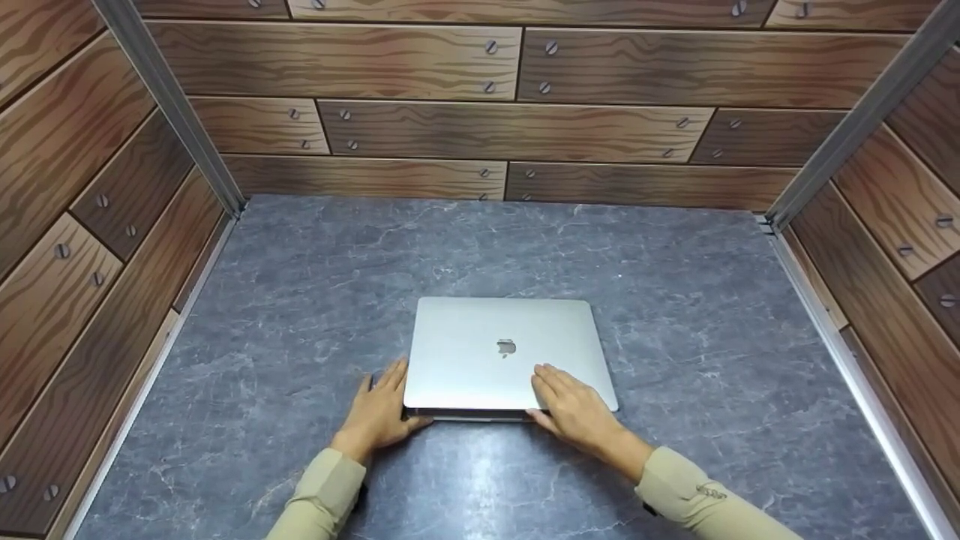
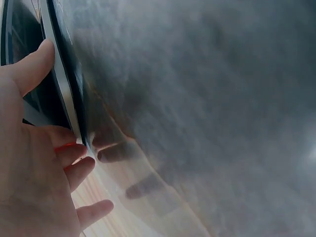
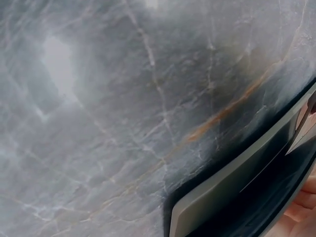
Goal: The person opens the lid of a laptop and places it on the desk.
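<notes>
A silver laptop (image 1: 472, 352) lies on the table, its lid raised by a narrow gap along the front edge. My right hand (image 1: 581, 412) pinches the front of the lid near its right corner, fingers flat on top and thumb at the lid's edge. In the right wrist view the gap shows between the base (image 3: 217, 185) and the lid, with part of the hand (image 3: 298, 202) at the border. At the left front corner, my left hand (image 1: 379, 412) rests against the side with extended fingers. Its thumb (image 2: 37, 64) touches the front edge of the base (image 2: 64, 91).
The grey marbled tabletop (image 1: 315, 262) spreads around the laptop. Wood-patterned panels (image 1: 420, 64) close off the back and both sides, with metal rails (image 1: 172, 105) at the corners. Light-coloured sleeves (image 1: 322, 491) cover both forearms.
</notes>
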`<state>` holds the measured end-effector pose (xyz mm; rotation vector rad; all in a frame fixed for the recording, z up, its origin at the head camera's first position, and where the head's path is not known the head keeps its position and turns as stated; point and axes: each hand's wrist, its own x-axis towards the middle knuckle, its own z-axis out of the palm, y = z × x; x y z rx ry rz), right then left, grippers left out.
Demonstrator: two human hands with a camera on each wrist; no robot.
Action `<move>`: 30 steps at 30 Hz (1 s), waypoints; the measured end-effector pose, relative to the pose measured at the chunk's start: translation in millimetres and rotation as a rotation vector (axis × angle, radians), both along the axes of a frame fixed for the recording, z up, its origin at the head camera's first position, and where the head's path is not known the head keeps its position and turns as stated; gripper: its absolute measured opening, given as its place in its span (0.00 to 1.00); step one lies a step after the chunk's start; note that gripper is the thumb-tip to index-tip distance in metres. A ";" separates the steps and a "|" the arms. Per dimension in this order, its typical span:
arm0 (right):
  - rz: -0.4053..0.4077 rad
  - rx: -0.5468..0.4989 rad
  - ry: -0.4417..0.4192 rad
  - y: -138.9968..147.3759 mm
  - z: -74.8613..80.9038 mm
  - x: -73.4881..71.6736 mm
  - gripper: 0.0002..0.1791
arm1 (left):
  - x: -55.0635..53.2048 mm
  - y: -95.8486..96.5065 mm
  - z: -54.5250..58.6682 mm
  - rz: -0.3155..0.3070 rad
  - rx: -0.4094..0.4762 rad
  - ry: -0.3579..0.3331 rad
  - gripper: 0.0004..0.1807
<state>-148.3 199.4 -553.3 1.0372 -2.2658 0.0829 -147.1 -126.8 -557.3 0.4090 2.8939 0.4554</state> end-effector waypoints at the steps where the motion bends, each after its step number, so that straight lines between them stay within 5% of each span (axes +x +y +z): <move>1: 0.001 0.003 -0.001 0.0 1.1 0.3 0.27 | 0.0 0.1 0.2 -0.001 0.001 -0.001 0.50; 30: -0.052 -0.046 0.066 -2.7 8.9 1.7 0.26 | -5.1 1.0 3.3 -0.020 0.015 -0.042 0.50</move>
